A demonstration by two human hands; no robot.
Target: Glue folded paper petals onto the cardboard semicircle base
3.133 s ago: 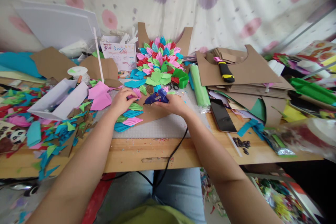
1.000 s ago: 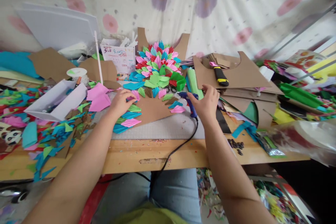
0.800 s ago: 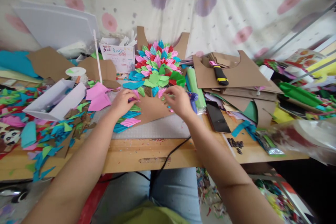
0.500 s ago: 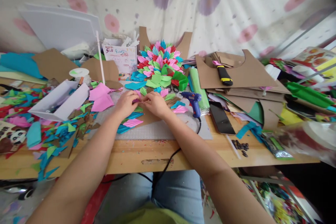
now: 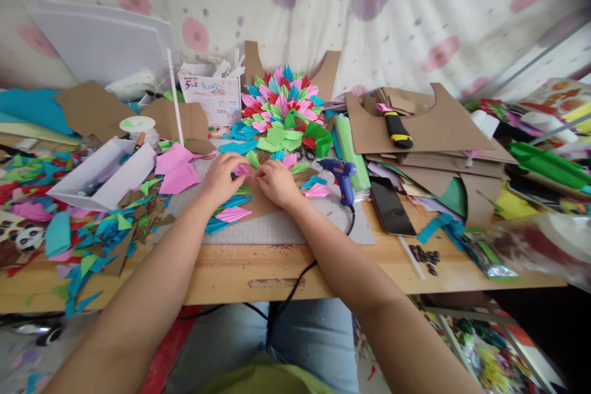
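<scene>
My left hand [image 5: 224,177] is closed, with thumb and finger pinching a pink pleated paper petal [image 5: 241,169]. The fingertips of my right hand [image 5: 276,182] are pinched at the petal's narrow end, just right of the left fingers. Below both hands lies a brown cardboard piece [image 5: 265,209] edged with green, blue, pink and brown pleated petals; the hands cover part of it. It rests on a grey cutting mat [image 5: 295,233]. A blue glue gun [image 5: 340,177] stands to the right of my right hand, its black cable running off the table's front.
Behind is a cardboard form covered in colourful petals [image 5: 281,98]. On the left are a white box [image 5: 104,178], pink paper [image 5: 176,167] and many scraps. At right lie a phone [image 5: 391,206], a yellow-black cutter [image 5: 398,130] and stacked cardboard [image 5: 425,117].
The pink petal now shows more of its fanned pleats between my hands. My left hand has shifted slightly; my right hand stays nearly in place. The view has tilted a little.
</scene>
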